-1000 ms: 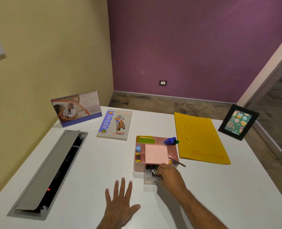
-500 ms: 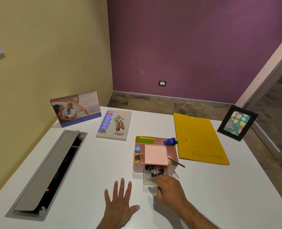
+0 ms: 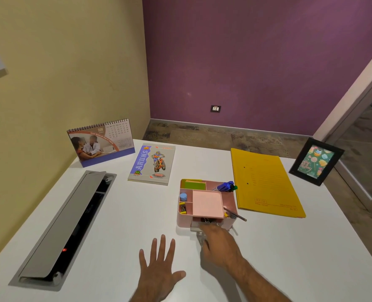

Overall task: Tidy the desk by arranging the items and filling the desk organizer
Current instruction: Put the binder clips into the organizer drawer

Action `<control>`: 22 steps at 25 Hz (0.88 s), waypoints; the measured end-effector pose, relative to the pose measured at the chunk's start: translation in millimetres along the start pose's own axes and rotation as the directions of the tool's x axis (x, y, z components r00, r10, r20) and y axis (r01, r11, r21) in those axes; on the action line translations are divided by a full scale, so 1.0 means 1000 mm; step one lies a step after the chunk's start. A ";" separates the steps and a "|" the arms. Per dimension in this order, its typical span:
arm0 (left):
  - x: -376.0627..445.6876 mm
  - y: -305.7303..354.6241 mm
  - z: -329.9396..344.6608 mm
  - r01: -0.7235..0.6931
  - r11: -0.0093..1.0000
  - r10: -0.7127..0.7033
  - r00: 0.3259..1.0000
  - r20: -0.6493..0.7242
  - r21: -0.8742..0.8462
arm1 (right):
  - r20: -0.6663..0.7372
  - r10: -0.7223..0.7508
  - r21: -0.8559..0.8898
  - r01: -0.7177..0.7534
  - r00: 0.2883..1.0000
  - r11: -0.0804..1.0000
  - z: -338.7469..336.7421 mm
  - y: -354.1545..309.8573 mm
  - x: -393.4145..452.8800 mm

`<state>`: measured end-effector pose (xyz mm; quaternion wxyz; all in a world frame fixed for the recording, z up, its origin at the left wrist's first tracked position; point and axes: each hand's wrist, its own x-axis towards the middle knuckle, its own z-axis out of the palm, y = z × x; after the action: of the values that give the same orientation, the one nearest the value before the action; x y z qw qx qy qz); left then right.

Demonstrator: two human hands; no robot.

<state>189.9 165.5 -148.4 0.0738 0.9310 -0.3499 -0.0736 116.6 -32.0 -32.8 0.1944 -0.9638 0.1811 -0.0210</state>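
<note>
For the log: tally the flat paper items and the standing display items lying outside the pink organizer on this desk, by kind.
Notebook: 1
Yellow folder: 1
Desk calendar: 1
Picture frame: 1
Total: 4

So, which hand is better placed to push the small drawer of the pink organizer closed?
Right. The right hand is already at the drawer; the left hand lies flat on the desk, apart from it.
</note>
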 end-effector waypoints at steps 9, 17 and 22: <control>-0.002 -0.003 0.001 -0.011 1.000 0.012 0.999 0.041 -0.028 | 0.014 0.015 0.082 -0.016 1.000 0.997 0.013 0.012 0.005; -0.002 0.000 -0.017 0.079 0.988 -0.072 0.996 0.054 -0.136 | -0.109 0.633 0.753 -0.352 0.766 0.556 0.014 0.046 -0.028; 0.042 0.031 -0.054 0.225 0.458 -0.313 0.946 0.081 -0.860 | 0.134 0.782 0.972 -0.235 0.609 0.016 -0.005 0.073 -0.007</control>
<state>211.2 119.0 -92.7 0.5286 0.8157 -0.1118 -0.2067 84.5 -94.2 -55.8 0.6671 -0.4618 0.5181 -0.2708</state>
